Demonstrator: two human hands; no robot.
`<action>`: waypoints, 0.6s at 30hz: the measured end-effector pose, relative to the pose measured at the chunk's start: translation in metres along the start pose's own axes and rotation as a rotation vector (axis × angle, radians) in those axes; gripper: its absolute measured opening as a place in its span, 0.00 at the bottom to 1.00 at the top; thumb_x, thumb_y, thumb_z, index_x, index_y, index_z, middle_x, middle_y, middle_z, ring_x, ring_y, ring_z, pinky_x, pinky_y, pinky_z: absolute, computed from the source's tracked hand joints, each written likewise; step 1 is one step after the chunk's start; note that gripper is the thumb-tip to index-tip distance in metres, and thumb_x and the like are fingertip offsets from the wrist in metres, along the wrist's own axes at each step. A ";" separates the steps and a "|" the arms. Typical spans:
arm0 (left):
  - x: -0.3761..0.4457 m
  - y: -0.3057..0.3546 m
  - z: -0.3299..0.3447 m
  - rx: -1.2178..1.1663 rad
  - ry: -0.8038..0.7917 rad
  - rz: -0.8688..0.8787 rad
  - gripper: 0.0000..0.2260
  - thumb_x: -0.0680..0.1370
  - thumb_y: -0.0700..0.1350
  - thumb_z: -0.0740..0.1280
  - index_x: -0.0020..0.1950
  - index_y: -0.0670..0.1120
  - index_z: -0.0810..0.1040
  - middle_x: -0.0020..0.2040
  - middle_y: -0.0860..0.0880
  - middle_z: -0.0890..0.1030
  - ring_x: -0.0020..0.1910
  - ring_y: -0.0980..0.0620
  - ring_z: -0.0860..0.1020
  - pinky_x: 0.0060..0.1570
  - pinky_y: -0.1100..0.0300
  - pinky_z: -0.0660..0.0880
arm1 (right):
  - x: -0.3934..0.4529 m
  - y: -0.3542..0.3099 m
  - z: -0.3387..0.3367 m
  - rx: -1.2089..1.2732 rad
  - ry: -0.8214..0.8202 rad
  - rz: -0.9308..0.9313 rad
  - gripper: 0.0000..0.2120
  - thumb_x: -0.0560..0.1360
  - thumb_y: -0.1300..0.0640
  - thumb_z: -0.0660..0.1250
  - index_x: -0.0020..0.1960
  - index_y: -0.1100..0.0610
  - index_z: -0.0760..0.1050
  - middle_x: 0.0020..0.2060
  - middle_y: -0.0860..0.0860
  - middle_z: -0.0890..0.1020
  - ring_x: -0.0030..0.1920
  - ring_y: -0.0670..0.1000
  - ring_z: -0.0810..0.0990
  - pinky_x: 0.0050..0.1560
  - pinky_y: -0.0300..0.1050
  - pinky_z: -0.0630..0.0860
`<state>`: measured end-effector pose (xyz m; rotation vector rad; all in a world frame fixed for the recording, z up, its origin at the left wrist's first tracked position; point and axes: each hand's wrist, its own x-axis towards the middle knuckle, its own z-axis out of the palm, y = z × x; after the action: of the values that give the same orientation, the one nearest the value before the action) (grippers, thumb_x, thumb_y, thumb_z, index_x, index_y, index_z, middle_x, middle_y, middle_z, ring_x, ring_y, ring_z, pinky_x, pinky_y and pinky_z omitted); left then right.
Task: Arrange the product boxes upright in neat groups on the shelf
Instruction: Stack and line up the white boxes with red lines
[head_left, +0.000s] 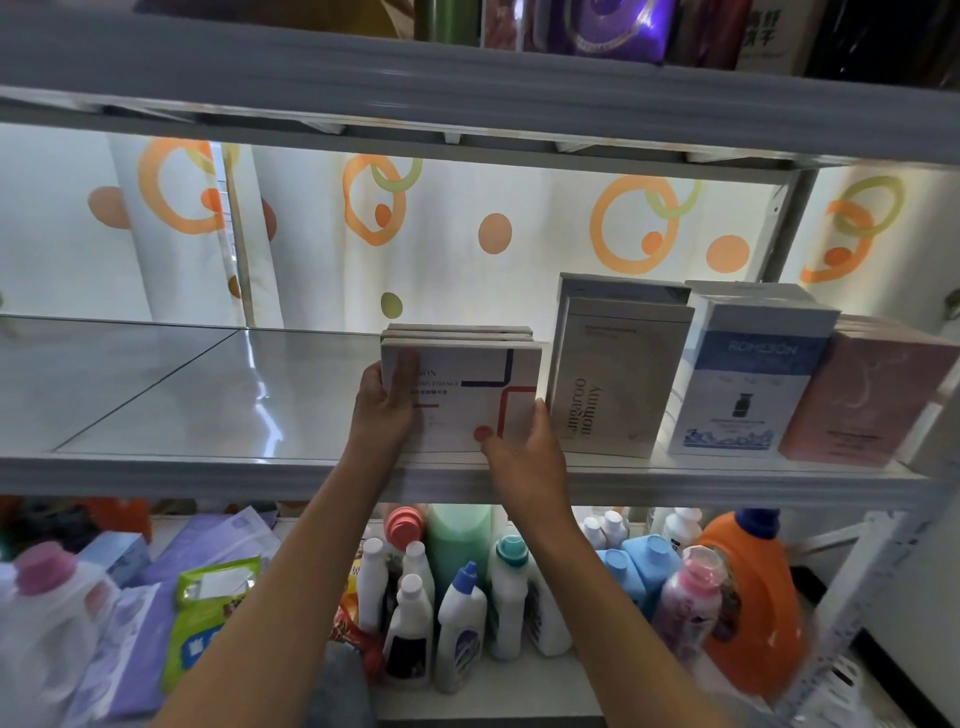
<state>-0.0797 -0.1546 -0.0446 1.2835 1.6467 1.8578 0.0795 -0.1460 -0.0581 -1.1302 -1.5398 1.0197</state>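
I have my left hand and right hand clamped on the sides of the white boxes standing at the shelf's front edge, beside the Kangaroo Mommy box; uneven pressure could topple them forward.

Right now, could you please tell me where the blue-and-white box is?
The blue-and-white box stands upright on the right of the middle shelf, between the beige box and the pink box.

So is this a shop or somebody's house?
Probably a shop or stockroom: a metal shelf holds product boxes in groups, and many detergent bottles stand below.
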 end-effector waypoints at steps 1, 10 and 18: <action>-0.001 0.000 -0.001 0.009 0.006 -0.005 0.38 0.71 0.75 0.52 0.59 0.44 0.73 0.49 0.45 0.81 0.48 0.48 0.80 0.42 0.59 0.75 | 0.001 0.001 0.000 0.005 -0.006 0.015 0.32 0.75 0.53 0.69 0.75 0.50 0.60 0.68 0.48 0.74 0.68 0.51 0.72 0.68 0.51 0.70; -0.011 0.001 -0.011 0.052 0.015 -0.050 0.50 0.63 0.82 0.52 0.68 0.44 0.69 0.59 0.43 0.79 0.55 0.47 0.79 0.49 0.57 0.78 | -0.001 0.000 0.000 -0.008 0.017 0.053 0.32 0.74 0.49 0.71 0.74 0.49 0.62 0.68 0.48 0.74 0.68 0.53 0.72 0.68 0.57 0.72; -0.051 0.009 -0.003 0.127 0.241 -0.051 0.33 0.78 0.64 0.55 0.76 0.45 0.59 0.75 0.45 0.66 0.72 0.44 0.67 0.64 0.54 0.65 | -0.014 -0.001 -0.009 0.004 0.033 -0.008 0.30 0.71 0.43 0.63 0.70 0.54 0.69 0.66 0.53 0.76 0.63 0.53 0.75 0.65 0.54 0.74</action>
<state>-0.0518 -0.1970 -0.0565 1.0875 1.9296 1.9684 0.0902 -0.1589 -0.0580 -1.1320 -1.5141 0.9937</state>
